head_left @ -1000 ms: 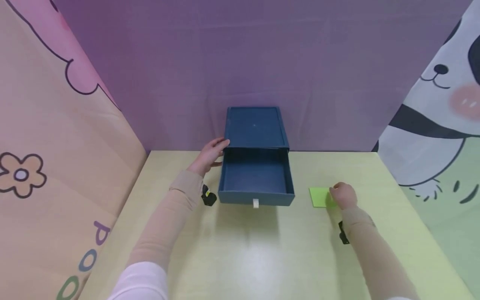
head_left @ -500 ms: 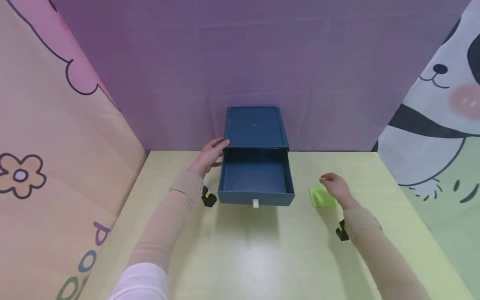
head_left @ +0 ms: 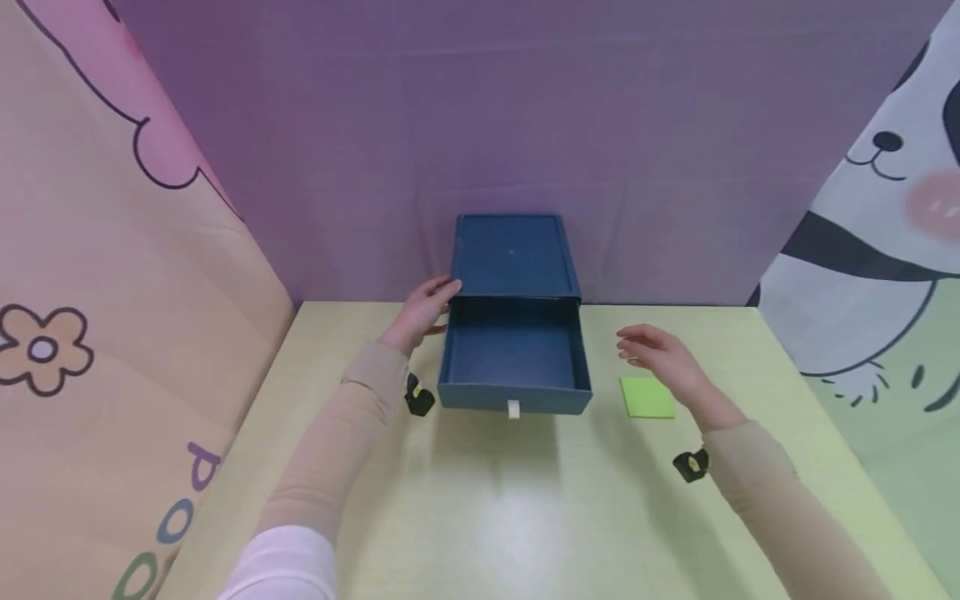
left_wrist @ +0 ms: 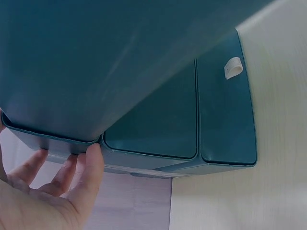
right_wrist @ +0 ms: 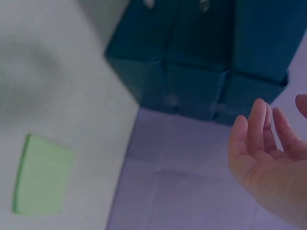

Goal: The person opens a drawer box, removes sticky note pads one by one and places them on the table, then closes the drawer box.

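A dark blue drawer cabinet (head_left: 513,254) stands against the back wall, its top drawer (head_left: 512,350) pulled out with nothing visible inside. The left hand (head_left: 422,317) rests its fingers on the cabinet's left side near the upper front corner. In the left wrist view, the fingertips touch the side wall below the drawer's edge. The right hand (head_left: 663,358) hovers apart from everything, loosely bent fingers holding nothing, just above a green square sticky-note pad (head_left: 648,398) lying on the table. The right wrist view shows the hand near the cabinet's right side.
Two lower drawers (left_wrist: 153,115) are closed; a white pull tab (left_wrist: 233,68) shows on the bottom one. The light wooden table (head_left: 517,517) meets a purple cloth wall (head_left: 360,150) behind the cabinet. Printed cloths hang left and right. Black wrist cameras (head_left: 691,465) sit under the sleeves.
The right hand has lifted off the green sticky-note pad and moved up and left toward the drawer, its fingers loosening. The left hand stays on the cabinet, and the drawer remains pulled out.
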{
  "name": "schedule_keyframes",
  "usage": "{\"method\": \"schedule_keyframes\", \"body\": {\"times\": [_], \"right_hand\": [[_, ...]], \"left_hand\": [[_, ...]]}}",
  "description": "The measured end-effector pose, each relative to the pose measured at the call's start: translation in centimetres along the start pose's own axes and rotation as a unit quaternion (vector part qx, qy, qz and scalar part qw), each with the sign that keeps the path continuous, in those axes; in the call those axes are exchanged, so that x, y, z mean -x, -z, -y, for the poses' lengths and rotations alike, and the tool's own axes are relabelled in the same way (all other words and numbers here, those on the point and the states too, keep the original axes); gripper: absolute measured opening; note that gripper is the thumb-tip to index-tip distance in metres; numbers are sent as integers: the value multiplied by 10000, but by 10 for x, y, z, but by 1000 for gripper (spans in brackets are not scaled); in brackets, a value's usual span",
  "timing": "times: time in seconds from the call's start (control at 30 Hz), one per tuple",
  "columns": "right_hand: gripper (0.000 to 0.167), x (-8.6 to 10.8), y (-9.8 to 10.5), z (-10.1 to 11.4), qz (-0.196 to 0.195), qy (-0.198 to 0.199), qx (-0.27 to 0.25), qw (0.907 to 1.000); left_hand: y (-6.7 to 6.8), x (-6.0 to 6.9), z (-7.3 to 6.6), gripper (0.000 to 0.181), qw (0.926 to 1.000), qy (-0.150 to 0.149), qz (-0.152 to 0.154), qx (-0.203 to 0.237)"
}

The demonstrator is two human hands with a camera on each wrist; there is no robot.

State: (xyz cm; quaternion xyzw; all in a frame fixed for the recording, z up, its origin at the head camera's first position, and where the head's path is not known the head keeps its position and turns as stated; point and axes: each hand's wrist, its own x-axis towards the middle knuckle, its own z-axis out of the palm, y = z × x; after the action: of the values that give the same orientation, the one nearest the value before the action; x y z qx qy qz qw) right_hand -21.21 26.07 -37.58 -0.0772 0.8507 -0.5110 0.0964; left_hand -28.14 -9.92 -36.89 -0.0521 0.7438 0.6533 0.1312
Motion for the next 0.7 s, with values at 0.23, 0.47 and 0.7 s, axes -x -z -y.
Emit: {"method": "schedule_keyframes", "body": {"times": [0.23,0.47,0.7], "right_hand": [[40,16,-12,42,278,387,60,9988],[36,30,-26,65,488,779,-345,9952],[34,41,-49,78,1273,1673,-686,9752]], "left_hand": [[1,-1,2,61,10000,-57,-19,-37],[-1,-1,1,61,10000,-62,-35,14],[-2,-1,2,61,9999,-37,-89,38]]}}
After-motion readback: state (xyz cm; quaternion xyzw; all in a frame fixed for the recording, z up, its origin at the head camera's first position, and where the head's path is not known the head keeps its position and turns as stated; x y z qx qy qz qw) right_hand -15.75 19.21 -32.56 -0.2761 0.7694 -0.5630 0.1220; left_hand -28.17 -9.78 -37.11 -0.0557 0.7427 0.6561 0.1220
